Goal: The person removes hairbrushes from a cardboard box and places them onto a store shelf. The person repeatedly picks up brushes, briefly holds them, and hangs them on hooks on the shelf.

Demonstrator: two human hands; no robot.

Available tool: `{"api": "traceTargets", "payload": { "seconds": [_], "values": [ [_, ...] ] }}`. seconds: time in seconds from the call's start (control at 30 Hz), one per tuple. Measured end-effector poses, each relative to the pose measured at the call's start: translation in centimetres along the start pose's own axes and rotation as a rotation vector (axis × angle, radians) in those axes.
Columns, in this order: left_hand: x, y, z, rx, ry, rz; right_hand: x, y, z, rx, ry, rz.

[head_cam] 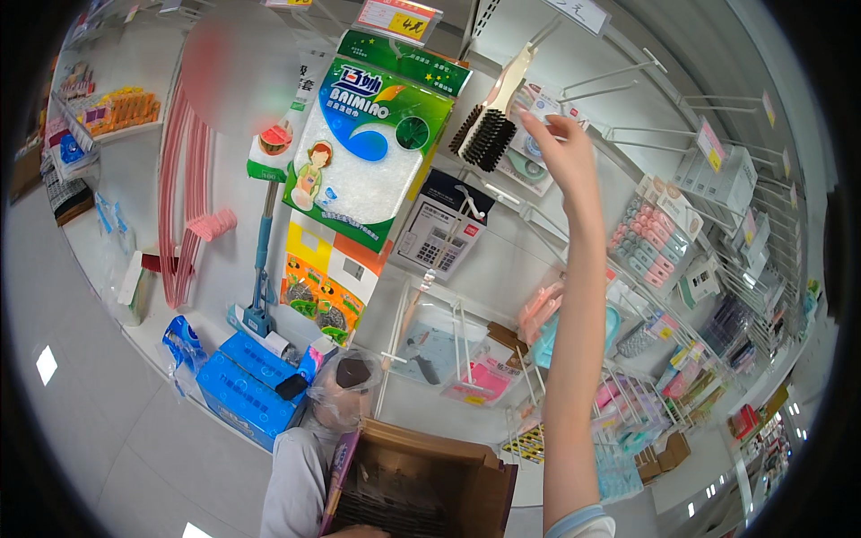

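Observation:
My right hand [565, 144] is raised beside brushes with black and brown bristles [490, 138], which hang from a wall hook. Its fingers are bent and apart, with nothing visible between them; the fingertips are close to the brush handle, and contact cannot be told. Behind them hangs carded packaging [535, 165]. Below, an open cardboard box [430, 437] holds dark items [397, 514] in clear wrapping. A small part of my left hand [360, 532] shows at the box's lower edge; its fingers are mostly hidden.
Wire hooks [605, 87] jut out at the upper right. A green BAIMIAO cloth pack [377, 134] and a boxed calculator [437, 228] hang to the left of my right forearm. A blue carton [252, 390] stands on the bottom shelf. Pink and blue goods [575, 329] hang near the forearm.

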State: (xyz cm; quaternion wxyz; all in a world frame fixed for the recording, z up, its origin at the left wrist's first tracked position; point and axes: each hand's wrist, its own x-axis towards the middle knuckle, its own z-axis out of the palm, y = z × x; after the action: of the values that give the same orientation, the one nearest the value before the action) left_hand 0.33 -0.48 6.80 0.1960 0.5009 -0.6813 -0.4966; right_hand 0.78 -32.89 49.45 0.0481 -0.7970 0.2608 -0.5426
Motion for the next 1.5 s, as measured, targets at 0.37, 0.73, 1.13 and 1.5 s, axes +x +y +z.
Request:
{"api": "traceTargets", "payload": {
  "seconds": [0.37,0.73,1.13,1.5],
  "values": [
    [4.8,-9.7,7.4,0.177,0.210,0.151,1.2,1.1,5.9,0.101,-0.207,0.197],
    [1.5,-3.7,2.4,0.036,0.068,0.057,-0.4,0.6,4.1,0.463,-0.106,0.219],
    [0.6,-2.0,1.2,0.060,0.012,-0.030,-3.9,-5.2,-2.3,0.489,-0.048,0.092],
    [0.2,-2.5,1.1,0.051,0.064,0.077,-3.8,-7.0,-7.8,0.652,-0.141,0.100]
  ]
}}
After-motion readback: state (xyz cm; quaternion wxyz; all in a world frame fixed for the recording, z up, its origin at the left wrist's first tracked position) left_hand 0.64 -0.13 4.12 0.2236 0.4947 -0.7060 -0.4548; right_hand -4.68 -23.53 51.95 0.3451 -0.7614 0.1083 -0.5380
